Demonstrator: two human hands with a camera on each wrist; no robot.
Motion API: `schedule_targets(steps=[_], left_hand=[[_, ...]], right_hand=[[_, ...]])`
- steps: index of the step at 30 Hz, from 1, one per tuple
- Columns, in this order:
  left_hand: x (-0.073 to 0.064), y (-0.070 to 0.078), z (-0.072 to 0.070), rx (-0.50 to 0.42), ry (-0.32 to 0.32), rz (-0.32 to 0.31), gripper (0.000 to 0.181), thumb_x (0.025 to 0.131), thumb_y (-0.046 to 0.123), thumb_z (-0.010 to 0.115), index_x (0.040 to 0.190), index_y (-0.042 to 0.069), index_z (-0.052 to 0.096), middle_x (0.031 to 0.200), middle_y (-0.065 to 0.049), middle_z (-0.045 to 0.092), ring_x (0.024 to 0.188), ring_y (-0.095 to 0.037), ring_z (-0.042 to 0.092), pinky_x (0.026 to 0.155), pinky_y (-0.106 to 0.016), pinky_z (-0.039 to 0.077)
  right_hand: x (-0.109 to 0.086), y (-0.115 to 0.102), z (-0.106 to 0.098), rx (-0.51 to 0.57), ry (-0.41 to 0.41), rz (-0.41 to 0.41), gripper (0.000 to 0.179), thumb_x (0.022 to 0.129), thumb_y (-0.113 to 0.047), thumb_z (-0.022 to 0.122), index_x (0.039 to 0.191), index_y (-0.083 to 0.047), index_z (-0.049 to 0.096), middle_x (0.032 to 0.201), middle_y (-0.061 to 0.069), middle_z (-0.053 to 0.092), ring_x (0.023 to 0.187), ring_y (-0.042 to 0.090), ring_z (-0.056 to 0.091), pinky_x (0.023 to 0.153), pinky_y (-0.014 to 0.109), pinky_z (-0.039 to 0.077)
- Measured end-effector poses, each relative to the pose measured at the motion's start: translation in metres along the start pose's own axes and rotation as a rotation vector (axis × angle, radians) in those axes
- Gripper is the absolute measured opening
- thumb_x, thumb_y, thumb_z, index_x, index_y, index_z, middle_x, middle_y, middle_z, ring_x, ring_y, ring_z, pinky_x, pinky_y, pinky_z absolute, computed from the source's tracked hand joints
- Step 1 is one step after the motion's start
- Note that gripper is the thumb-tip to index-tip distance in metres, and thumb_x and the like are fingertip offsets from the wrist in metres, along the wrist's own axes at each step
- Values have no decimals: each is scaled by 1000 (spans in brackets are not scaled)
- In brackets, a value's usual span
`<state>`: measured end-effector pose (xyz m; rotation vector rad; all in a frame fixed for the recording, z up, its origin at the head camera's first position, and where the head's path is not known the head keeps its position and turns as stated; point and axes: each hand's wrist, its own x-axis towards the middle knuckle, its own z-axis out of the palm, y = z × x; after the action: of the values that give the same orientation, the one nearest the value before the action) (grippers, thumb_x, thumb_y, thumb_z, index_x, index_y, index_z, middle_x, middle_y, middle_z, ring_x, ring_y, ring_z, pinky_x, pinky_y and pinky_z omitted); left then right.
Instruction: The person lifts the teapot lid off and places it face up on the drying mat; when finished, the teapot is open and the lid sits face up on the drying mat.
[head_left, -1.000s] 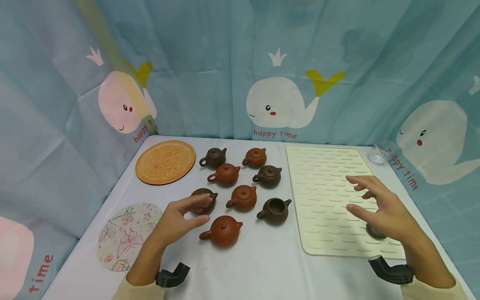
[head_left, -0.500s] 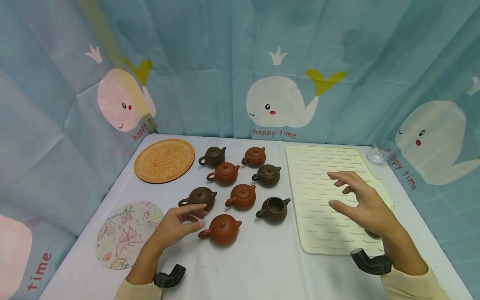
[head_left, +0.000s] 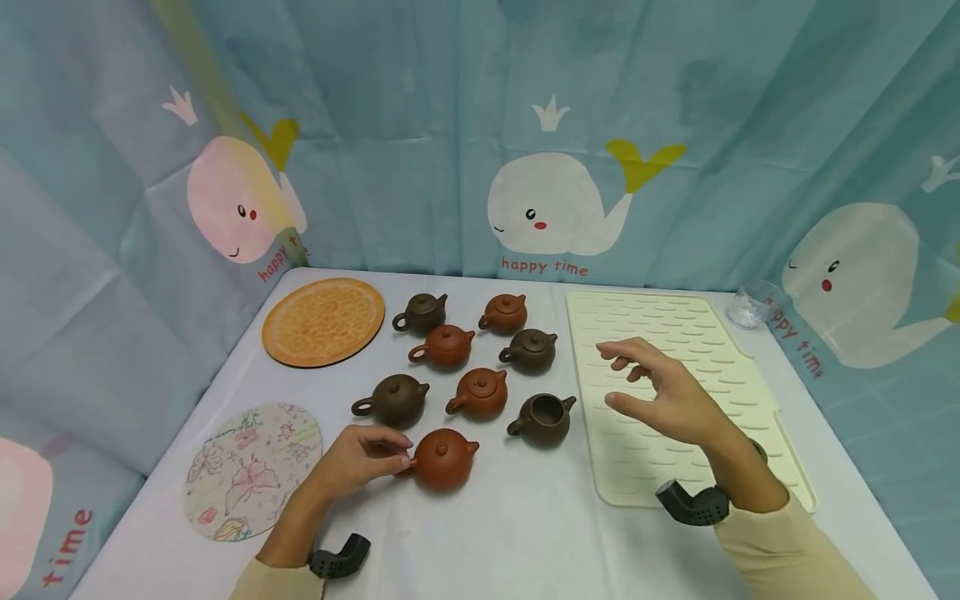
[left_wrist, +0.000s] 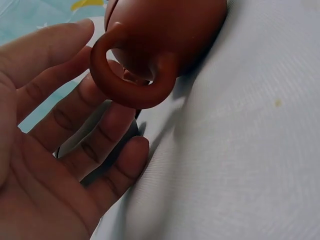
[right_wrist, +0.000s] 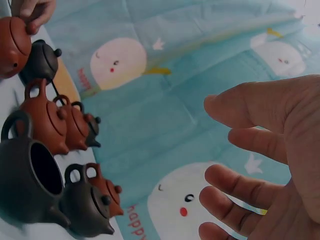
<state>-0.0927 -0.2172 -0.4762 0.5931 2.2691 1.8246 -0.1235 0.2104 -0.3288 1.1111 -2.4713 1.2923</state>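
My left hand (head_left: 358,460) is at the handle of the nearest reddish-brown teapot (head_left: 444,461). In the left wrist view the thumb stands apart from the looped handle (left_wrist: 135,97) while the fingers extend behind it, not closed round it; I cannot tell if they touch. Over the cream mat, my right hand (head_left: 663,396) hangs with fingers spread, holding nothing. Closest to it is a dark brown teapot without a lid (head_left: 545,421). A dark lid (head_left: 757,451) lies on the mat, mostly hidden behind the right wrist. Another dark teapot (head_left: 400,402) sits just beyond the left hand.
Several more lidded teapots, among them a red one (head_left: 482,394) and a dark one (head_left: 531,351), stand mid-table. To the left lie a round orange mat (head_left: 324,322) and a round flowered mat (head_left: 247,479). The ribbed cream mat (head_left: 630,475) covers the right side. Behind it is a clear cup (head_left: 750,305).
My left hand has come down from beside the dark teapot to the nearest red teapot's handle. My right hand has moved left across the cream mat. The teapots stay in place.
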Motion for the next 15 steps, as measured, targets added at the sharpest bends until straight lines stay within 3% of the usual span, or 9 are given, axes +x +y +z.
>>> schedule_targets(steps=[5,11,15], left_hand=[[0,-1,1,-29,-20,5,13,82,-3,73,95,-5,72,85,-9,71,73,-19,68,64,-31,54],[0,-1,1,-77,-45,19,11,83,-3,72,93,-7,72,88,-16,71,79,-19,69,67,-29,54],[1,-1,1,-90,-63,31,11,83,-3,72,93,-8,72,88,-18,71,79,-19,69,67,-29,54]], right_hand=[[15,3,14,25,-41,11,52,77,12,73,125,7,56,116,12,58,99,20,52,77,38,45],[24,29,39,53,-99,39,52,81,1,74,130,-4,56,116,4,58,99,18,53,79,40,45],[33,32,59,88,-154,33,49,85,-7,73,131,-12,57,117,-1,58,102,19,52,80,42,45]])
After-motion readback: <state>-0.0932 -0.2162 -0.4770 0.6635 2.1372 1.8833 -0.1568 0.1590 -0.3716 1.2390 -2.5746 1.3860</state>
